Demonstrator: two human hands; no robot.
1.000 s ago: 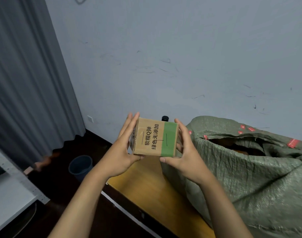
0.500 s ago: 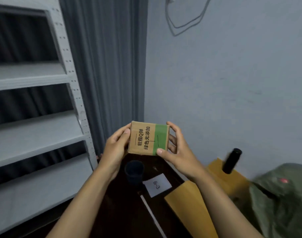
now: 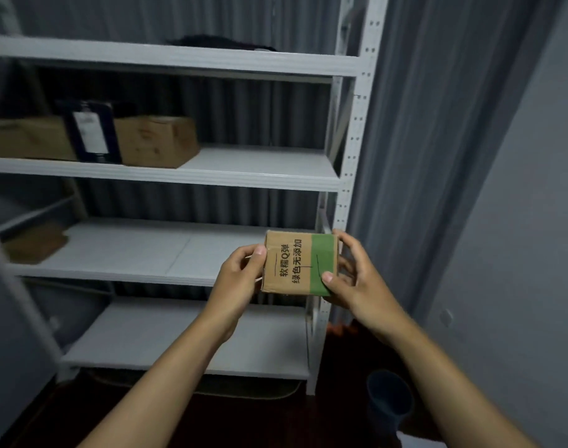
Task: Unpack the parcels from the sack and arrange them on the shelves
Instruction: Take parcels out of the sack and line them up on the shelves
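Cardboard parcel [image 3: 300, 262] pinched between left hand [image 3: 240, 279] and right hand [image 3: 353, 282]; probably unsupported

Your far-left shelf carton [image 3: 24, 137] is cut by the frame edge; the dark parcel [image 3: 93, 134] label is too blurred to read; the bin [image 3: 389, 402] is half behind your right forearm.

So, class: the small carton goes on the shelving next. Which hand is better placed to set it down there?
Probably the left hand: it grips the carton on the side nearer the bare shelf board, while the right hand holds the green end by the upright post.
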